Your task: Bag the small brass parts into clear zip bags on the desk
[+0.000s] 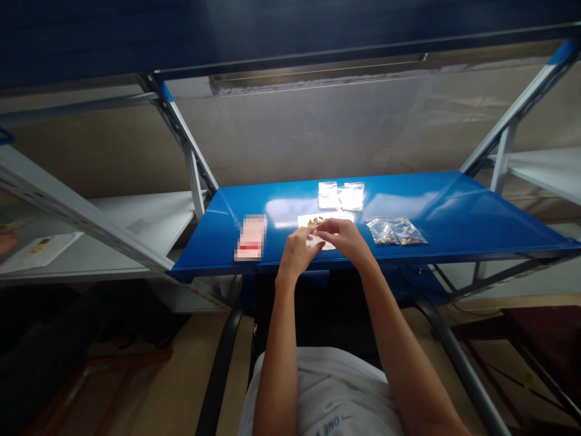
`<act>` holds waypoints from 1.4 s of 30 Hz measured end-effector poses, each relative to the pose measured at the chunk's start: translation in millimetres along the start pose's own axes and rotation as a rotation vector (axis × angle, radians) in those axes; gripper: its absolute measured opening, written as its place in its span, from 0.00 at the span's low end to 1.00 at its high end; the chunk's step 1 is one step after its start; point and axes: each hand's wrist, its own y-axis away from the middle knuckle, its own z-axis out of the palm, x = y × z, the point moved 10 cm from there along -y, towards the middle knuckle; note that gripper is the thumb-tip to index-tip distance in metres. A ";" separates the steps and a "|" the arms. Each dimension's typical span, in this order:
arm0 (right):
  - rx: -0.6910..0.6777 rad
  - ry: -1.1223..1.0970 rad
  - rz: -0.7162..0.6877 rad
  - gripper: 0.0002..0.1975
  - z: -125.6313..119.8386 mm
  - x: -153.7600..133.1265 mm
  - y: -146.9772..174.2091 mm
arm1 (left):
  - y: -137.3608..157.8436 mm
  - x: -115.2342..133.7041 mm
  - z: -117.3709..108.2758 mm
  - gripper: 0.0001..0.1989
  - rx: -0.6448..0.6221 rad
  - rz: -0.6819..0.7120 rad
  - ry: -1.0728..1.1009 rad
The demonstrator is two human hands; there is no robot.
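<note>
My left hand [296, 253] and my right hand [344, 236] meet over a white sheet of paper [303, 220], thumbs and fingertips pinched close together. Whatever lies between the fingers is too small and hidden to name. Just beyond the fingertips, small yellow and dark pieces [318, 221] form a little pile on the paper. To the right of my right hand lie two clear plastic bags [396, 227] with small yellowish and brown pieces at their near ends. Two shiny, pale bags [340, 196] lie behind the paper; glare hides what they hold.
A pink, blurred-out flat item [252, 237] lies on the blue table [458, 212] at left. Metal posts [186, 139] and a blue shelf [290, 36] frame the workspace. Another person's hand [6, 242] is near a paper [43, 249] on the white left shelf. Chair armrests [222, 363] flank me.
</note>
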 end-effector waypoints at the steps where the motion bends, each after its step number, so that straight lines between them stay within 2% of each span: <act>1: -0.003 -0.009 -0.004 0.10 -0.3 -0.6 -0.4 | 0.0 -1.5 -0.2 0.19 0.002 -0.001 -0.003; 5: 0.051 0.054 -0.010 0.08 -7.0 5.3 -3.9 | 0.2 -8.3 -2.5 0.21 0.015 -0.019 -0.022; 9: 0.149 0.382 0.014 0.08 -10.2 17.4 -6.2 | 0.9 -9.6 -7.2 0.22 0.035 -0.021 -0.046; 15: 0.072 0.611 0.048 0.10 11.0 27.8 -5.6 | 1.7 -9.1 -11.4 0.21 0.067 -0.005 -0.064; 22: 0.017 0.740 0.076 0.10 17.0 26.9 -3.6 | 2.8 -11.9 -10.9 0.21 0.072 -0.007 -0.091; 26: -0.003 0.762 0.059 0.10 20.5 25.8 -4.5 | 2.7 -12.9 -9.5 0.21 0.069 -0.012 -0.085; 29: 0.045 0.736 0.025 0.13 16.9 20.4 -5.7 | 2.0 -13.0 -8.6 0.21 0.056 -0.030 -0.089; 32: 0.135 0.615 -0.014 0.12 6.1 9.9 -4.9 | 1.6 -11.8 -7.6 0.22 0.033 -0.039 -0.081; 34: 0.138 0.498 -0.027 0.10 1.9 4.1 -3.8 | 1.5 -9.8 -7.3 0.22 0.021 -0.028 -0.069; 37: 0.053 0.381 -0.018 0.08 3.6 0.0 -4.3 | 1.4 -6.7 -7.2 0.21 0.016 -0.002 -0.054; 42: -0.115 0.364 -0.026 0.16 11.6 1.5 -9.1 | 1.3 -4.8 -7.7 0.21 0.023 0.018 -0.032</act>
